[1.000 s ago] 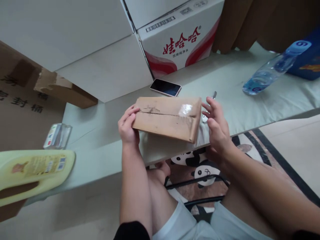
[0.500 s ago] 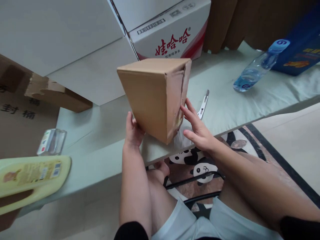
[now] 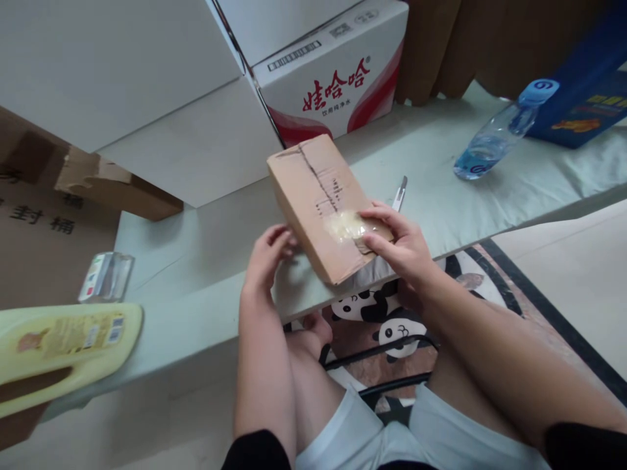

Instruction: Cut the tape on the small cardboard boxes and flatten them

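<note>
A brown cardboard box [image 3: 318, 196] is tilted over the bench, its taped side with a dark seam facing up. Clear, shiny tape with a yellowish patch [image 3: 345, 226] shows near its right end. My right hand [image 3: 399, 238] grips that end, thumb and fingers on the taped face. Beside the box's left side is my left hand [image 3: 267, 254], fingers loosely curled and apart, with nothing visible in them; the fingertips are slightly blurred. Just beyond my right hand lies a utility knife [image 3: 400, 194], partly hidden by that hand.
A white and red water carton [image 3: 337, 91] and large white boxes [image 3: 196, 143] stand behind. To the right are a water bottle [image 3: 504, 134] and a blue box [image 3: 582, 98]. A yellow jug [image 3: 93, 333] and a clear plastic container [image 3: 106, 277] are on the left of the pale green bench [image 3: 196, 294].
The box has been turned and lowered, so its taped side now faces up. My right hand has closed on its end. My left hand has come off its side.
</note>
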A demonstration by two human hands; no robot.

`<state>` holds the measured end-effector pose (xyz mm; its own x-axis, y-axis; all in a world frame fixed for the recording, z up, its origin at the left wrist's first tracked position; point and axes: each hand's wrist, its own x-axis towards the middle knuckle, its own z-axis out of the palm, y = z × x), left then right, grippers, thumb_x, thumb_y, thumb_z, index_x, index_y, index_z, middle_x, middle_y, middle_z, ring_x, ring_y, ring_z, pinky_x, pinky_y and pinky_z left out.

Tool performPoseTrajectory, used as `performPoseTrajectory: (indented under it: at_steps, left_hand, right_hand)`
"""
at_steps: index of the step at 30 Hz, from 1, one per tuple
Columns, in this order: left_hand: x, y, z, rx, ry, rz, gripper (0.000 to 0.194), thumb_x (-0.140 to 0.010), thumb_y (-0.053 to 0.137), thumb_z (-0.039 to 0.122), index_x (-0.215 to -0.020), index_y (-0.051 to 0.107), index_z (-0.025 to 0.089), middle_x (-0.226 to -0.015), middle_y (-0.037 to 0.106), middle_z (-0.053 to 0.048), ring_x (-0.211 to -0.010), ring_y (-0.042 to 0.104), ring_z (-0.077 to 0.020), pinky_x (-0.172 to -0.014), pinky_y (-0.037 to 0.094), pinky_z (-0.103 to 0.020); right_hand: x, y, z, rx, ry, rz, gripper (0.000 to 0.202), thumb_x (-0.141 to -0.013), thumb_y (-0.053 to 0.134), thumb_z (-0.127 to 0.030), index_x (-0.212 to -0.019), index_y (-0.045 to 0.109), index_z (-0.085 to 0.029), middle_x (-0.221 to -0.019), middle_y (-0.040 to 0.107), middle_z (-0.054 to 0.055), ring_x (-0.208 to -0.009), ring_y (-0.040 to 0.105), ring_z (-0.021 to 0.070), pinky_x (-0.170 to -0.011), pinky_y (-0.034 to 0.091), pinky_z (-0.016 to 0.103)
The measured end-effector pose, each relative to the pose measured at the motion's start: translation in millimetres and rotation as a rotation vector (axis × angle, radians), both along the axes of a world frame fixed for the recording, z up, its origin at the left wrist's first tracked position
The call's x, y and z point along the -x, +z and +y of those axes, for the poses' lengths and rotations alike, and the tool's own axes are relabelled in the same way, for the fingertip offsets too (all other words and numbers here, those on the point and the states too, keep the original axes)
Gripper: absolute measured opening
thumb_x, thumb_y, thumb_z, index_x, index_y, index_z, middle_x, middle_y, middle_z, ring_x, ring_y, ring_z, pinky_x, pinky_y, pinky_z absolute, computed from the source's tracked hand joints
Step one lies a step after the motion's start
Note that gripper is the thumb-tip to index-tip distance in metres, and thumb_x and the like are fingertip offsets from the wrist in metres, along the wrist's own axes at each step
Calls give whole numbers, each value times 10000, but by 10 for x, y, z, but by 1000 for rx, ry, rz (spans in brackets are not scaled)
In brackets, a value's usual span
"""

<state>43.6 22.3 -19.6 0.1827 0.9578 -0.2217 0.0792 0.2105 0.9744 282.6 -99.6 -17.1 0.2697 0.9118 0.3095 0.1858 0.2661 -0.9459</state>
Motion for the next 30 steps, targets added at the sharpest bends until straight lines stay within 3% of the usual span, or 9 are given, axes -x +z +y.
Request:
performPoseTrajectory:
  at_steps: [2,4,7,11,15,19,22,25,30]
  left_hand:
    - [21,33,40,-264,308,-193,370,-727,739,491,-1011,680,262,-1061,705,-61,-910,688,-153,-715,514,-227]
    - [45,84,31,-511,419,-308,409,-803,618,579,-1078,651,278,-1179,674,-49,-1086,649,-168,-897,511,-270]
    - [81,146,-37,-680,342,-247,477,-836,538,650,-1045,641,234,-1144,674,-69,-1126,633,-215,-1008,479,-346]
    - [127,143,-59,-656,285,-257,482,-814,543,676,-966,617,224,-998,681,-57,-1021,665,-228,-970,504,-389]
    - [190,130,18,-677,325,-196,382,-724,725,481,-1001,639,234,-1050,692,-49,-1005,659,-199,-950,512,-357]
    - [221,161,68,-586,287,-31,221,-714,683,277,-926,721,226,-1018,709,-54,-1032,652,-217,-1011,485,-387]
    - [206,183,71,-606,261,17,176,-704,610,227,-791,762,235,-1024,720,-62,-1103,625,-239,-1071,448,-407]
    - [170,187,66,-600,294,-4,195,-690,589,219,-760,770,234,-1002,726,-62,-1083,626,-239,-1070,442,-410]
    - [112,184,59,-585,293,10,209,-695,571,242,-785,757,212,-972,727,-69,-1041,635,-238,-1027,460,-410]
  right_hand:
    - [39,20,3,-14,121,-19,336,-839,674,-399,-1138,687,-247,-1414,597,79,-1343,545,259,-1141,427,479]
    - [62,25,-7,0,237,-38,383,-874,644,-414,-1220,666,-251,-1385,621,81,-1305,576,249,-1110,460,470]
    - [51,15,-36,16,335,-27,465,-923,588,-482,-1332,607,-261,-1362,638,78,-1225,627,235,-1056,504,448]
    - [12,25,-64,56,386,15,453,-990,452,-537,-1331,615,-288,-1389,624,49,-1283,591,224,-1117,452,448]
    - [21,44,-43,121,475,-139,441,-998,405,-512,-1222,681,-252,-1290,685,62,-1218,628,220,-1071,474,431]
    - [-43,15,27,361,6,-463,359,-932,465,-398,-1097,714,-200,-1033,722,98,-932,669,242,-835,520,410]
    - [-191,-40,80,608,-350,-707,442,-894,499,-410,-1275,643,-239,-1158,627,145,-969,622,289,-772,477,420]
    - [-324,-103,107,728,-320,-877,507,-890,492,-457,-1337,607,-248,-1187,576,177,-1029,580,329,-758,444,418]
    - [-336,-158,123,692,-255,-948,342,-891,486,-399,-1105,668,-203,-990,634,143,-923,566,285,-737,409,381]
